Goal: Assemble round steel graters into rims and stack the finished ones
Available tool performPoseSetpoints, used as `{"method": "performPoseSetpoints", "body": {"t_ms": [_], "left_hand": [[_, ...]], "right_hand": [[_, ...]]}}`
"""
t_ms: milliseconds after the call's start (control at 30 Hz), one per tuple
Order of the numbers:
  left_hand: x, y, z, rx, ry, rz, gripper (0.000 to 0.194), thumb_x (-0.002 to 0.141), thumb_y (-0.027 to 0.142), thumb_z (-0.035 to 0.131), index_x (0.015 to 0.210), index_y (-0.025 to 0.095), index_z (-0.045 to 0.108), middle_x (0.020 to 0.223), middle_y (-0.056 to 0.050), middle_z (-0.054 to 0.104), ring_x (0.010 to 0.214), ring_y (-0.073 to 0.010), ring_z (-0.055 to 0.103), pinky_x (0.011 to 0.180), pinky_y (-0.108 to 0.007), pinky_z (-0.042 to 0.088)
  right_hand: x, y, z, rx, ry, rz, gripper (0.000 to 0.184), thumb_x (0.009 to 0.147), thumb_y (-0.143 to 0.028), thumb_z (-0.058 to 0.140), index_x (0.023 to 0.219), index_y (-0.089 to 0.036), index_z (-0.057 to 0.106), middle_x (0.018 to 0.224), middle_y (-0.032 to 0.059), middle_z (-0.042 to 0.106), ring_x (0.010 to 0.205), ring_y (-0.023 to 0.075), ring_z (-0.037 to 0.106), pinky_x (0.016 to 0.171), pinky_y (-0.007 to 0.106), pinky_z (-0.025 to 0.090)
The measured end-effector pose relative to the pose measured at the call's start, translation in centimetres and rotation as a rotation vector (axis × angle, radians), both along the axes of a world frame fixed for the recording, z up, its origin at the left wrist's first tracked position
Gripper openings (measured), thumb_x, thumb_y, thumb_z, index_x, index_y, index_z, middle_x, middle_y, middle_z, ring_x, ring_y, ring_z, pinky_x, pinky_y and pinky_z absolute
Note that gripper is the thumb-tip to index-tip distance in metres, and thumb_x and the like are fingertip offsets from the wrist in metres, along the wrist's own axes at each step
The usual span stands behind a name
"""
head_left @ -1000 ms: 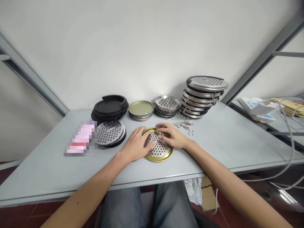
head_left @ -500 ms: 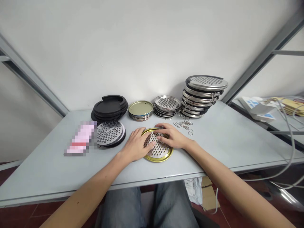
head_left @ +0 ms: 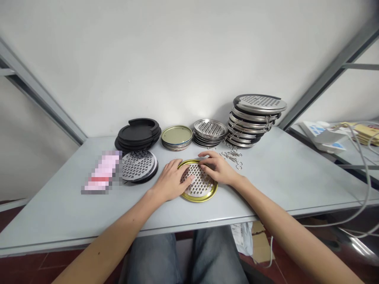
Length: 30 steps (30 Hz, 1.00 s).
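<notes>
A round grater plate with rows of holes lies flat in a gold-rimmed lid near the table's front edge. My left hand wraps the left side, its thumb over the perforated face and its other fingers along the rim. On the right side, my right hand is loosely curved with fingers apart, the fingertips over or just beyond the upper right rim. Whether those fingertips touch the rim I cannot tell. Small metal clips and rings lie just behind the right hand.
Behind stand stacks of black round holders, gold-coloured lids, silver grater discs and a tall pile of assembled graters. Loose grater plates and a blurred pink item are at left. Cables hang at right.
My right hand has shifted slightly right and back, its fingers drawing away from the plate's middle. The left hand and the grater plate stay in place. The view has moved slightly.
</notes>
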<state>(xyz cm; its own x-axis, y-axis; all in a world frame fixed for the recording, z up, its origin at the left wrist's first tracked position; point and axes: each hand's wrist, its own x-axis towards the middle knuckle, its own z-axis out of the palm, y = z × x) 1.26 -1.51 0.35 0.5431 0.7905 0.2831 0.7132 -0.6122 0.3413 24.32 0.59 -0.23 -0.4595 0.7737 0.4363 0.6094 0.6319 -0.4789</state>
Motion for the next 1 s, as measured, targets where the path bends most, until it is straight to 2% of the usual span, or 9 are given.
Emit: {"method": "performPoseSetpoints", "body": {"t_ms": [133, 233, 500, 700, 1000], "left_hand": [[0.0, 0.0, 0.0, 0.006, 0.004, 0.001, 0.039, 0.092, 0.042, 0.045, 0.121, 0.019, 0.057, 0.126, -0.012, 0.052, 0.121, -0.0278, 0.045, 0.105, -0.047, 0.037], [0.0, 0.0, 0.0, 0.013, 0.025, 0.000, 0.039, 0.093, 0.042, 0.043, 0.121, 0.018, 0.057, 0.126, -0.012, 0.052, 0.121, -0.0278, 0.045, 0.105, -0.047, 0.038], [0.1, -0.1, 0.1, 0.022, 0.030, 0.004, 0.037, 0.093, 0.041, 0.043, 0.119, 0.018, 0.058, 0.125, -0.012, 0.052, 0.121, -0.0275, 0.045, 0.105, -0.046, 0.038], [0.1, 0.0, 0.1, 0.015, 0.033, 0.003, 0.037, 0.093, 0.040, 0.042, 0.120, 0.018, 0.057, 0.126, -0.013, 0.052, 0.120, -0.0277, 0.046, 0.104, -0.046, 0.038], [0.2, 0.1, -0.2, 0.030, 0.005, -0.014, 0.036, 0.093, 0.039, 0.043, 0.120, 0.019, 0.057, 0.124, -0.012, 0.054, 0.118, -0.0273, 0.047, 0.103, -0.046, 0.039]], "right_hand": [[0.1, 0.2, -0.2, -0.031, 0.023, 0.040, 0.029, 0.075, -0.010, 0.054, 0.096, -0.018, 0.072, 0.120, 0.0106, 0.059, 0.113, 0.0253, 0.056, 0.101, 0.044, 0.043], [0.2, 0.2, -0.3, -0.054, 0.036, 0.049, 0.033, 0.071, -0.008, 0.053, 0.097, -0.018, 0.072, 0.120, 0.0102, 0.059, 0.113, 0.0254, 0.056, 0.102, 0.044, 0.042], [0.4, 0.3, -0.2, -0.089, 0.044, 0.077, 0.029, 0.076, -0.013, 0.055, 0.097, -0.018, 0.074, 0.121, 0.0107, 0.060, 0.114, 0.0254, 0.056, 0.103, 0.042, 0.042], [-0.3, 0.6, -0.5, -0.106, 0.116, -0.025, 0.020, 0.083, -0.021, 0.055, 0.088, -0.017, 0.074, 0.111, 0.0113, 0.064, 0.102, 0.0226, 0.062, 0.095, 0.040, 0.046], [-0.6, 1.4, -0.9, -0.148, 0.192, -0.098, 0.014, 0.080, -0.026, 0.062, 0.087, -0.019, 0.073, 0.102, 0.0081, 0.067, 0.092, 0.0204, 0.063, 0.087, 0.035, 0.048]]}}
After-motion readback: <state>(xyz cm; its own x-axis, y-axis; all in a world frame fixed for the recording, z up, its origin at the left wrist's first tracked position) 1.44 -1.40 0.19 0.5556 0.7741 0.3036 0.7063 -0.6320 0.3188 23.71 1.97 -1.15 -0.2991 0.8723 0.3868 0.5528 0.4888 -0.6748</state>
